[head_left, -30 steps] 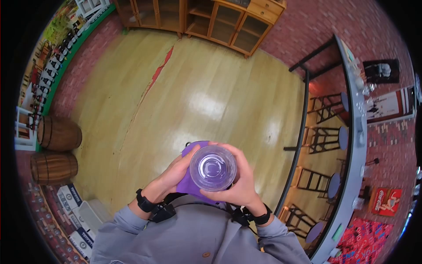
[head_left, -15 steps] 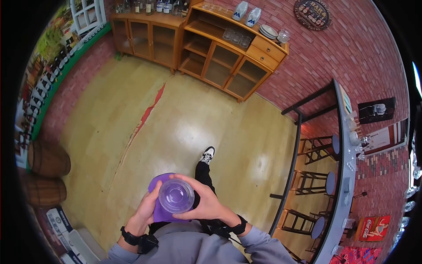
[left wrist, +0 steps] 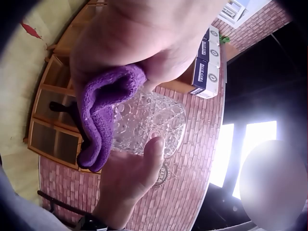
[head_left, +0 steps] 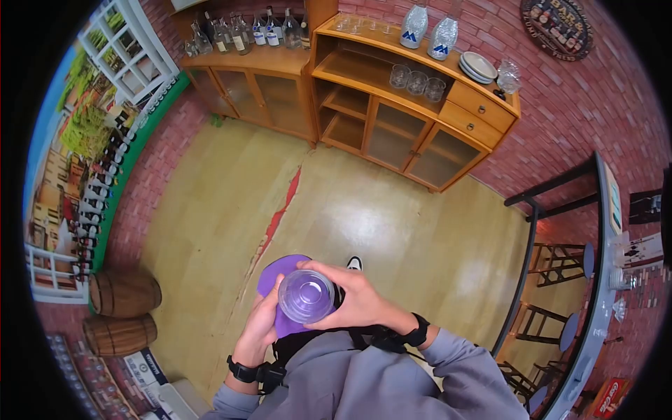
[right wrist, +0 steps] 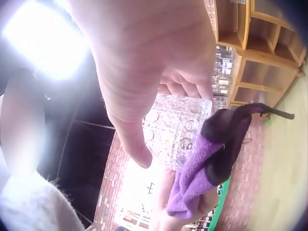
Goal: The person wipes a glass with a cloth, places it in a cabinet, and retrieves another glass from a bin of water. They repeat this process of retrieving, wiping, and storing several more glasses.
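Note:
A clear tumbler with a cut pattern on its side [head_left: 306, 296] is held in front of the person's body, its round opening facing the head camera. The right hand [head_left: 358, 297] grips the tumbler's side, thumb and fingers spread around it. On the other side the left hand [head_left: 260, 320] holds a purple cloth [head_left: 277, 269] against the tumbler. In the left wrist view the fuzzy cloth [left wrist: 100, 122] bunches at one end of the tumbler [left wrist: 149, 122]. A black strip hangs from the cloth [right wrist: 192, 175] in the right wrist view. The left fingertips are partly hidden.
Ahead stands a wooden cabinet [head_left: 413, 133] with glasses, plates and two patterned vases on it; bottles [head_left: 241, 38] line the cabinet beside it. Wooden barrels [head_left: 124, 292] are at the left. A bar counter [head_left: 595, 280] with stools [head_left: 553, 325] runs along the right.
The head view has tilted up, so the cabinets' tops and bottles show. One foot showed farther forward half a second ago. Both hands keep holding the tumbler and the cloth.

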Demonstrator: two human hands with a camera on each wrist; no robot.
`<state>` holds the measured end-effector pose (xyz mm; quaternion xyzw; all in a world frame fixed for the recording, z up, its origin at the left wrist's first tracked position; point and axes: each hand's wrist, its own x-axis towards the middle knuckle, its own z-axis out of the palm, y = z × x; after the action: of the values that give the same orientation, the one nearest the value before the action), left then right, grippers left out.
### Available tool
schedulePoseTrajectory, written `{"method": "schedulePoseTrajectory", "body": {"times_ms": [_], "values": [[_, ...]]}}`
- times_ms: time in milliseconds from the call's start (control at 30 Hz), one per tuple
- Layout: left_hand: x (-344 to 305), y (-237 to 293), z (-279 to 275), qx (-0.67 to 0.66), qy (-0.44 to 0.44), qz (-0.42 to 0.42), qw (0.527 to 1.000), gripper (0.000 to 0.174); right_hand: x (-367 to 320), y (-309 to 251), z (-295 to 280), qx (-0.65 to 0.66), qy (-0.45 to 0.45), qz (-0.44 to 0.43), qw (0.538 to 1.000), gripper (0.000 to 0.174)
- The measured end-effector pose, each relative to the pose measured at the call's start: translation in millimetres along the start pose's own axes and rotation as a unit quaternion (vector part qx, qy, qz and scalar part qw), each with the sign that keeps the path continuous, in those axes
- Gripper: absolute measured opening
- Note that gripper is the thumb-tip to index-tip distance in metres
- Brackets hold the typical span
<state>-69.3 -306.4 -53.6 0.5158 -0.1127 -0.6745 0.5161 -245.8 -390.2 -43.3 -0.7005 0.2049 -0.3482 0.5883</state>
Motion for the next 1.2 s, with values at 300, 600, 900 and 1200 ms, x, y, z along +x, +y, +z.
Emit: {"method": "schedulePoseTrajectory", "body": {"times_ms": [300, 600, 900, 1200], "values": [[85, 67, 41, -0.003, 0.093, -0.011, 0.996, 0.036, 94, 39, -74, -0.002, 0.001, -0.007, 1.000, 0.078], [186, 139, 42, 0.017, 0.038, -0.061, 0.997, 0.034, 173, 79, -121, -0.053, 0.137, 0.083, 0.986, 0.075], [319, 270, -7, -0.009, -0.004, -0.107, 0.994, 0.037, 311, 170, -171, -0.206, 0.359, 0.132, 0.901, 0.069], [390, 374, -74, 0.007, 0.060, -0.078, 0.995, 0.036, 418, 238, -239, -0.160, 0.536, 0.184, 0.808, 0.050]]}}
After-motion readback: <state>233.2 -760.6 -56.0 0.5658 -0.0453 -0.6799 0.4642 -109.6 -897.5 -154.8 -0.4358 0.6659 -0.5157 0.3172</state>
